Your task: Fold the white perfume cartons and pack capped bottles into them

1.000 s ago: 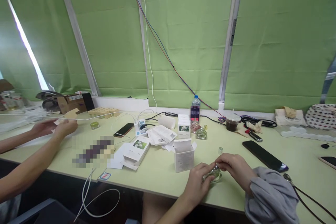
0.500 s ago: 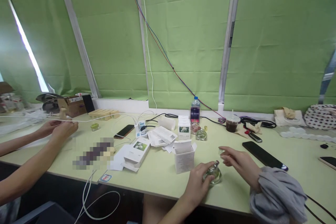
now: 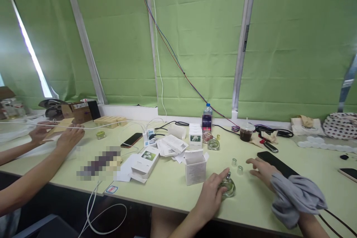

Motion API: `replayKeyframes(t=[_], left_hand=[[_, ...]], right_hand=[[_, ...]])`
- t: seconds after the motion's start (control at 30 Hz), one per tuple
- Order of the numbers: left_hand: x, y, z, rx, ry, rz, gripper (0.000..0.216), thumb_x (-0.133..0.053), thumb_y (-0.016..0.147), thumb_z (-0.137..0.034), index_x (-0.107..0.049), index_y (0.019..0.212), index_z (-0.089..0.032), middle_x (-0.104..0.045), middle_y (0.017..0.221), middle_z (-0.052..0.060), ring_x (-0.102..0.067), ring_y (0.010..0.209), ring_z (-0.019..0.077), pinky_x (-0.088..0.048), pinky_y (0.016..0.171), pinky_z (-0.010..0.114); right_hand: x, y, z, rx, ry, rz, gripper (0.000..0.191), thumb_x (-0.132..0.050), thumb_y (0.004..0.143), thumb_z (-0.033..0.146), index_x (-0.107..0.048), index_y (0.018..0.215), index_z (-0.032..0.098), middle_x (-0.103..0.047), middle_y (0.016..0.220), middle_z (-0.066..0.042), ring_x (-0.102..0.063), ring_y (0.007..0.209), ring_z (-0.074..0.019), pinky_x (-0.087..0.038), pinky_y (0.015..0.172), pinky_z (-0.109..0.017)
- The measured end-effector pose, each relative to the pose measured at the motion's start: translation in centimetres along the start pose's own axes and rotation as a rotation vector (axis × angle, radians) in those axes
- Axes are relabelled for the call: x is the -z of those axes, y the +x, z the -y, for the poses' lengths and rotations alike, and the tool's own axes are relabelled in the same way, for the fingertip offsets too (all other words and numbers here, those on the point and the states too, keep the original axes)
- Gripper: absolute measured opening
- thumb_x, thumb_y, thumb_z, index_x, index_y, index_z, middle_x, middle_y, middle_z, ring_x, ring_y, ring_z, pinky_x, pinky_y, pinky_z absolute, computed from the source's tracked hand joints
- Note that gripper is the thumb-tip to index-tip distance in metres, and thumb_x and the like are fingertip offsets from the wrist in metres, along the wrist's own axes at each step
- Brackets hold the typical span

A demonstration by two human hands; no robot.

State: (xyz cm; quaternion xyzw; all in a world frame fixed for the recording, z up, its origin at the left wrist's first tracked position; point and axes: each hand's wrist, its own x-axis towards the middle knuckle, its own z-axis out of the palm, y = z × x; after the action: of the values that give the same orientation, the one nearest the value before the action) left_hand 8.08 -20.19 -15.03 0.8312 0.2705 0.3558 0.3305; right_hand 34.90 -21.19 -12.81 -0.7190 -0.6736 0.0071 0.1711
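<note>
My left hand [image 3: 209, 195] is closed round a round glass perfume bottle [image 3: 230, 189] with pale green liquid, standing upright near the table's front edge. Its index finger lies at the bottle's metal spray neck. Just beyond the bottle, a clear cap [image 3: 234, 162] and a second clear cap [image 3: 240, 170] rest on the table. To the right of the caps hovers my right hand [image 3: 262, 170], fingers spread and holding nothing, with a grey scrunchie round the wrist. An opened white carton [image 3: 195, 169] stands upright left of the bottle.
A black phone [image 3: 276, 163] lies partly behind my right hand. Farther back are another perfume bottle [image 3: 213, 144], a white flower-printed box [image 3: 195, 139], flattened cartons [image 3: 171, 144] and an iced drink cup [image 3: 246, 132]. At left, another person's hands [image 3: 68, 135] hold a yellowish sheet.
My right hand has drawn back to the right, away from a cap; two caps now show on the table. The left hand stays on the bottle. The other person's yellowish sheet has come into view.
</note>
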Motion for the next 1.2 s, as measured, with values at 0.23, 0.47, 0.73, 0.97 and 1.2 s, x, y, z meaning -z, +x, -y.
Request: replayKeyframes(t=[0.23,0.47,0.73,0.97,1.2], left_hand=[[-0.1,-0.1,0.1,0.003,-0.060,-0.027,0.066,-0.052,0.085,-0.011,-0.031,0.145,-0.028,-0.060,0.126,0.007,-0.054,0.113,0.0227,-0.040,0.102,0.041],[-0.1,-0.3,0.1,0.021,-0.095,-0.066,0.042,-0.055,0.085,-0.016,-0.055,0.127,-0.019,-0.063,0.125,0.009,-0.055,0.116,0.0244,-0.039,0.104,0.040],[0.2,-0.2,-0.5,-0.003,-0.103,-0.061,0.036,-0.054,0.088,-0.019,-0.057,0.124,-0.021,-0.065,0.120,0.008,-0.057,0.110,0.0229,-0.041,0.099,0.036],[-0.2,-0.3,0.1,0.082,-0.105,-0.089,0.048,-0.056,0.082,-0.016,-0.045,0.128,-0.019,-0.065,0.106,0.008,-0.059,0.096,0.0223,-0.044,0.089,0.036],[-0.3,-0.2,0.2,0.103,-0.132,-0.079,0.049,-0.057,0.079,-0.012,-0.043,0.125,-0.021,-0.063,0.097,0.004,-0.058,0.089,0.0192,-0.043,0.082,0.031]], right_hand=[[-3.7,0.9,3.1,0.071,0.072,0.067,0.019,-0.058,0.092,0.031,-0.061,0.105,0.017,-0.064,0.102,-0.004,-0.063,0.081,-0.0151,-0.053,0.073,-0.034],[0.0,-0.9,5.0,0.236,0.371,0.005,0.015,-0.043,0.092,0.019,-0.054,0.101,0.022,-0.066,0.084,-0.001,-0.062,0.064,-0.0128,-0.054,0.063,-0.027],[2.0,-2.3,7.4,0.305,0.556,-0.096,0.023,-0.042,0.094,0.034,-0.056,0.103,0.018,-0.065,0.075,-0.004,-0.063,0.065,-0.0164,-0.053,0.062,-0.028],[1.5,-2.0,7.8,0.400,0.577,-0.077,0.026,-0.043,0.095,0.036,-0.061,0.106,0.021,-0.067,0.095,-0.008,-0.063,0.069,-0.0158,-0.054,0.064,-0.028],[1.1,-2.1,8.3,0.453,0.557,-0.078,0.028,-0.040,0.095,0.033,-0.066,0.103,0.023,-0.067,0.092,-0.007,-0.063,0.072,-0.0168,-0.053,0.066,-0.029]])
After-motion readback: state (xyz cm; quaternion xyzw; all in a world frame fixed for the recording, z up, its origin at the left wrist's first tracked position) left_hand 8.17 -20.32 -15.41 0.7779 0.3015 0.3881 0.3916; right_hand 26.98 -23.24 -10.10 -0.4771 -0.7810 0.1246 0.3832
